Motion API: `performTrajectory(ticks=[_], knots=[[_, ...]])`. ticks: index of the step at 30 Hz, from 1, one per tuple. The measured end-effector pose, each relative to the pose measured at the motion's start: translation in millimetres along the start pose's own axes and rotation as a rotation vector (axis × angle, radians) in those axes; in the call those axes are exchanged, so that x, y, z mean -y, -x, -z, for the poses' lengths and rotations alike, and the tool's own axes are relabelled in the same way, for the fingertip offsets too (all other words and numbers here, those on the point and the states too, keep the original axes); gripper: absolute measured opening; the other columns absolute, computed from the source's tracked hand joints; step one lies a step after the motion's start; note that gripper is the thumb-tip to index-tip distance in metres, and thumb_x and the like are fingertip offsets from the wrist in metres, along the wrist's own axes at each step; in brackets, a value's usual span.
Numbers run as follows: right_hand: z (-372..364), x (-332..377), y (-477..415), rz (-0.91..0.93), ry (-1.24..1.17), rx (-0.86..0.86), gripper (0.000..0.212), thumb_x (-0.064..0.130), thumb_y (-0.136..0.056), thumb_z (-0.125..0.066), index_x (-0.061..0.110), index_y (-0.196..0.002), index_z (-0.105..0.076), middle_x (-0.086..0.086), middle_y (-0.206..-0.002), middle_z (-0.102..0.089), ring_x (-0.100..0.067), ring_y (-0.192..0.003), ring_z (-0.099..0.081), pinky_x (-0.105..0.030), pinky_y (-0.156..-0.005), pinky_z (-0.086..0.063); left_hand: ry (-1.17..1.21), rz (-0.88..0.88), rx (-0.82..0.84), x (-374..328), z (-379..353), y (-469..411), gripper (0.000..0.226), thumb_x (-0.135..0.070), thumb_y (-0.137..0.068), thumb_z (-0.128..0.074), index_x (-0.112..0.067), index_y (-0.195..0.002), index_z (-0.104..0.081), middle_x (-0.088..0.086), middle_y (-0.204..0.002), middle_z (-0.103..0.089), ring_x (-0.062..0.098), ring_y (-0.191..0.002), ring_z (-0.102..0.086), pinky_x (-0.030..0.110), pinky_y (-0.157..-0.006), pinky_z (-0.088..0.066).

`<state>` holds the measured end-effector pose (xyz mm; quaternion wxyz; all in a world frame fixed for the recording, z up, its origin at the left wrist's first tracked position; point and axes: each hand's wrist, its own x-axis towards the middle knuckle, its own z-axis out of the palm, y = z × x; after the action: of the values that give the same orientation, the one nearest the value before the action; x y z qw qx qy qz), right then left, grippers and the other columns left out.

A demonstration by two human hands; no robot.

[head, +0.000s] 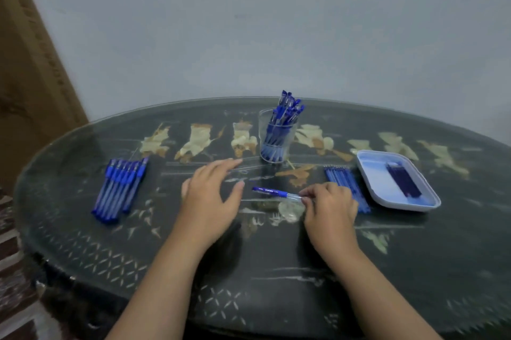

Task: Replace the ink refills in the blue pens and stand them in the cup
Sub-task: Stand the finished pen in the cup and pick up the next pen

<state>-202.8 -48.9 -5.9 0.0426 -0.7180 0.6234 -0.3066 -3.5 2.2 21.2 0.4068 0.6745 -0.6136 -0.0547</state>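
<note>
**Pen label too blurry to read**

White print on the pen [272, 192], can't make it out. My right hand [330, 208] pinches its clear end, mid-table in front of the cup [262, 132]. Left hand [211, 193] hovers, fingers loose and spread.

Blue clear-barrelled plastic pens [120, 189]; clear glass cup [277, 136]; pale blue plastic tray [370, 173]; dark glass-topped table [276, 270] with cream leaf patterns.

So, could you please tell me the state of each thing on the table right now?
Left hand: open, holding nothing.
Single pen: roughly horizontal, held at its clear end.
Right hand: pinching that pen.
Cup: upright, standing pens inside.
Pen row: lying flat, side by side.
Tray: flat, dark blue items inside.
Refills: lying beside the tray.
</note>
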Motion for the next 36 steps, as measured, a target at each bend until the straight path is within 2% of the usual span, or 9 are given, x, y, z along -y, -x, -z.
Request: performTrajectory(ticks=[4,8,10,14,17,19,24,28,36], knots=[[6.3,-18.0,-1.7,0.011,-0.068,-0.025,0.01,0.012,-0.091,-0.062,0.016,-0.095,-0.071,-0.005,-0.095,-0.064,-0.03,-0.099,-0.051,-0.036,-0.08,-0.029,0.108,-0.078,0.131,-23.1,-42.7,1.6,0.043,-0.041,-0.083,-0.059,-0.039,-0.126,-0.056,-0.019,-0.124,-0.055,0.005,-0.121,-0.049,0.042,-0.107,-0.038],[10.6,-32.8,-7.0,0.039,-0.217,-0.014,0.014,0.008,-0.092,-0.058,0.017,-0.096,-0.067,0.0,-0.094,-0.064,-0.024,-0.096,-0.049,-0.03,-0.076,-0.025,0.139,-0.143,0.103,-28.0,-62.3,-4.4,0.026,-0.013,-0.08,-0.077,-0.027,-0.1,-0.069,-0.013,-0.098,-0.064,-0.006,-0.094,-0.056,0.009,-0.087,-0.04],[10.1,-37.3,-8.9,0.062,-0.221,-0.016,0.015,0.009,-0.093,-0.057,0.02,-0.097,-0.066,0.003,-0.094,-0.062,-0.021,-0.096,-0.047,-0.027,-0.075,-0.019,0.158,-0.115,0.108,-29.8,-66.5,-8.0,0.024,-0.006,-0.076,-0.079,-0.024,-0.089,-0.07,-0.013,-0.089,-0.066,-0.005,-0.091,-0.057,0.001,-0.08,-0.037],[8.9,-43.2,-8.7,0.172,-0.236,-0.051,0.019,0.028,-0.092,-0.052,0.03,-0.107,-0.063,0.01,-0.096,-0.058,-0.014,-0.095,-0.043,-0.025,-0.078,-0.021,0.24,-0.032,0.086,-32.6,-69.8,-8.9,0.026,-0.003,-0.075,-0.079,-0.025,-0.084,-0.071,-0.014,-0.085,-0.067,-0.002,-0.083,-0.06,0.003,-0.072,-0.041],[7.4,-44.8,-6.8,0.265,-0.254,-0.088,0.023,0.04,-0.086,-0.064,0.039,-0.108,-0.068,0.014,-0.091,-0.055,-0.014,-0.089,-0.039,-0.026,-0.082,-0.029,0.276,-0.053,0.095,-32.3,-69.2,-7.4,0.028,-0.004,-0.076,-0.078,-0.029,-0.086,-0.07,-0.013,-0.087,-0.069,0.001,-0.084,-0.062,0.006,-0.074,-0.043],[4.1,-45.2,-8.5,0.29,-0.265,-0.127,0.02,0.037,-0.083,-0.071,0.041,-0.103,-0.072,0.017,-0.088,-0.057,-0.014,-0.086,-0.038,-0.026,-0.078,-0.03,0.286,-0.068,0.098,-31.4,-68.8,-7.8,0.028,-0.004,-0.077,-0.077,-0.029,-0.088,-0.071,-0.015,-0.088,-0.069,0.0,-0.086,-0.063,0.007,-0.076,-0.044],[0.5,-47.1,-11.6,0.281,-0.341,-0.167,0.015,0.034,-0.083,-0.068,0.038,-0.096,-0.075,0.018,-0.079,-0.057,-0.012,-0.083,-0.037,-0.019,-0.078,-0.029,0.263,-0.124,0.088,-30.7,-68.5,-7.6,0.025,-0.004,-0.079,-0.076,-0.026,-0.09,-0.073,-0.018,-0.089,-0.069,0.0,-0.089,-0.063,0.013,-0.077,-0.048],[0.5,-46.9,-10.3,0.306,-0.353,-0.203,0.014,0.025,-0.084,-0.07,0.031,-0.094,-0.076,0.016,-0.077,-0.056,-0.012,-0.083,-0.036,-0.021,-0.078,-0.033,0.225,-0.151,0.081,-31.4,-69.7,-7.3,0.021,0.0,-0.081,-0.072,-0.019,-0.09,-0.074,-0.02,-0.089,-0.068,-0.005,-0.09,-0.062,0.005,-0.077,-0.043],[0.9,-47.1,-9.4,0.315,-0.375,-0.272,0.016,0.022,-0.083,-0.069,0.029,-0.095,-0.077,0.011,-0.074,-0.057,-0.014,-0.084,-0.037,-0.022,-0.078,-0.035,0.214,-0.128,0.115,-33.5,-69.0,-7.4,0.02,0.0,-0.089,-0.062,-0.017,-0.09,-0.073,-0.015,-0.086,-0.068,-0.006,-0.087,-0.06,0.003,-0.074,-0.04]])
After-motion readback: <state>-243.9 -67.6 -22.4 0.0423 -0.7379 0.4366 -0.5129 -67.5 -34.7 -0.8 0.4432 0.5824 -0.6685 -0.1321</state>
